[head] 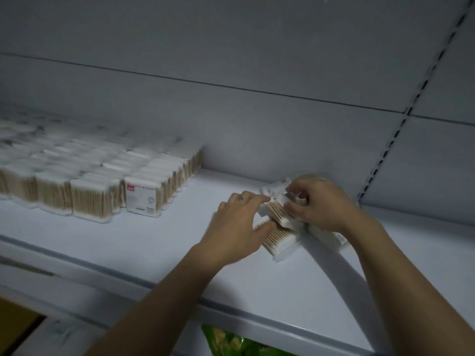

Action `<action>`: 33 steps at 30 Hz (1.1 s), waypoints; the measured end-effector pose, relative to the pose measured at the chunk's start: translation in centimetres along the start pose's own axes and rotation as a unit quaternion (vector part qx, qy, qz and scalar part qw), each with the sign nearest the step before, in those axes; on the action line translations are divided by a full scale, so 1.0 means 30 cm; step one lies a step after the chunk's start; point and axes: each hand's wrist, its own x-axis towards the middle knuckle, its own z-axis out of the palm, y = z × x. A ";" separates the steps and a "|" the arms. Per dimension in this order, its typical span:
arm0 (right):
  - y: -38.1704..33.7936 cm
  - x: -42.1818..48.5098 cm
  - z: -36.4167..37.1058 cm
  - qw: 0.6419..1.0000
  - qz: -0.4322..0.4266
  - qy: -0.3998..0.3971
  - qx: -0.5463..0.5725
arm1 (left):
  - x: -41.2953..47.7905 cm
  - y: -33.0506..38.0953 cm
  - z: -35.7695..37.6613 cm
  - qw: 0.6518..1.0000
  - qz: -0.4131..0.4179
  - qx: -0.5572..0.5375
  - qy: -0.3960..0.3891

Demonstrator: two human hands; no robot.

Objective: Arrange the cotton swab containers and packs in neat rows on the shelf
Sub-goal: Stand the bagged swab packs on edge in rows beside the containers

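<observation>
As right hand [318, 204] grips packs [282, 253], left hand [236, 224] touching, wooden swabs [277, 237] inside

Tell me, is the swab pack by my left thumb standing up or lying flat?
Lying flat: the pack rests broad side down on the shelf, its sticks running level, unlike the upright rows.

Shelf [159, 242] spans the frame. Rows of swab packs [90, 176] at left, running back to the back panel [231, 119]. Loose packs [280, 237] piled centre-right, well apart from the rows. Left hand [236, 224] on the pile's left, right hand [318, 201] on its right. Slotted upright [401, 129] at far right.
</observation>
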 end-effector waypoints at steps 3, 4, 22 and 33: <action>0.040 -0.036 0.056 0.998 0.013 -0.014 -0.058 | -0.008 0.014 0.055 0.999 0.028 0.012 -0.029; 0.043 -0.047 0.072 0.998 0.015 -0.020 -0.057 | -0.013 0.008 0.059 0.999 0.038 0.016 -0.025; -0.050 -0.089 0.054 0.830 0.065 0.186 0.522 | -0.054 0.023 0.033 0.982 0.068 -0.039 0.170; -0.107 -0.097 0.104 0.820 0.033 0.141 0.554 | -0.070 0.003 0.019 0.983 0.010 -0.079 0.168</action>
